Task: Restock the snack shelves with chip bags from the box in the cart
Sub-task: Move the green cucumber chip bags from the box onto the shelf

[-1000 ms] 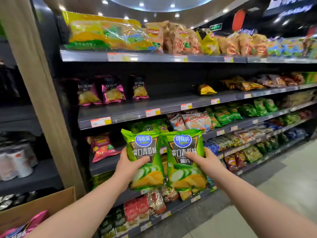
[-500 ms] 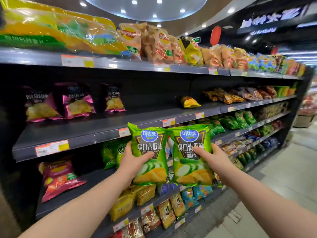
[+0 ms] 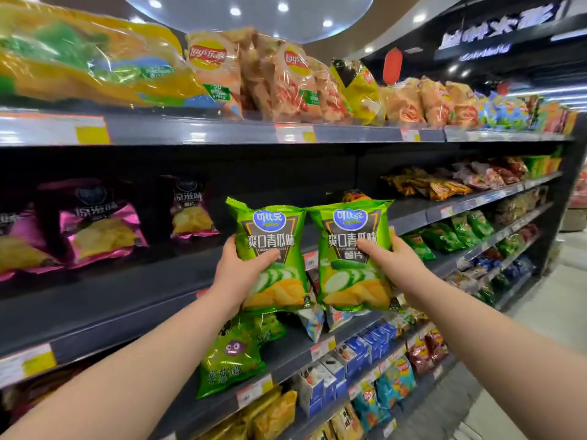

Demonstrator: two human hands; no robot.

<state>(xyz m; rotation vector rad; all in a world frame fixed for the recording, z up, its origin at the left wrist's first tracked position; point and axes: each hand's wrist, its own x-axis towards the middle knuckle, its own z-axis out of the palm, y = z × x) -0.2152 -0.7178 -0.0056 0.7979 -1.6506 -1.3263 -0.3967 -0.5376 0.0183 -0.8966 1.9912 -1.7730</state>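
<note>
I hold two green cucumber-flavour chip bags upright, side by side, in front of the dark shelving. My left hand (image 3: 236,274) grips the left green bag (image 3: 270,258) by its left edge. My right hand (image 3: 392,262) grips the right green bag (image 3: 354,255) by its right edge, thumb across the front. Both bags hang level with the front lip of the second shelf (image 3: 158,287), whose middle stretch is bare. The cart and box are out of view.
Pink chip bags (image 3: 101,223) stand at the back left of the second shelf, yellow and red bags (image 3: 428,185) at its right. The top shelf (image 3: 206,133) carries large multipacks. Lower shelves hold green bags (image 3: 232,354) and small boxes. The tiled aisle floor (image 3: 540,360) runs along the right.
Both hands have lifted the two green bags up and forward, from the third shelf's level to the second shelf's edge. My view has moved right and closer; the cardboard box has left the frame.
</note>
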